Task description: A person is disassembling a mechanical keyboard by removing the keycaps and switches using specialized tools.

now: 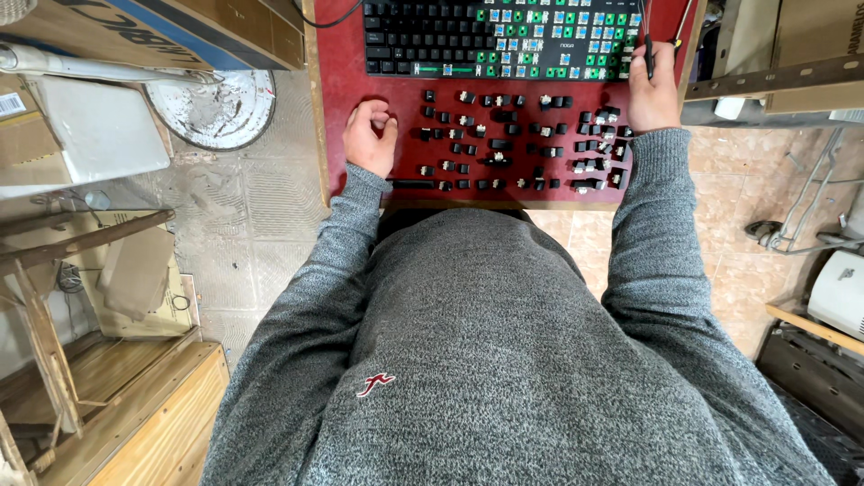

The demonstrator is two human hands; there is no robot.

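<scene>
A black mechanical keyboard (pixel 432 40) lies at the far edge of a red table (pixel 337 81); its right half has keycaps off, showing blue and green switches. Many loose black keycaps (pixel 522 144) are scattered on the red surface in front of it. My left hand (pixel 370 137) rests on the table left of the keycaps, fingers curled in with nothing visible in them. My right hand (pixel 652 90) is at the keyboard's right end, closed around a thin black-handled tool (pixel 648 56) that points up at the bare switches.
A round white paint-stained lid (pixel 220 108) and a white block (pixel 94 135) lie on the tiled floor to the left. Wooden frames and cardboard (pixel 108 297) stand lower left. Cardboard boxes (pixel 792 45) and metal bars (pixel 810 207) are on the right.
</scene>
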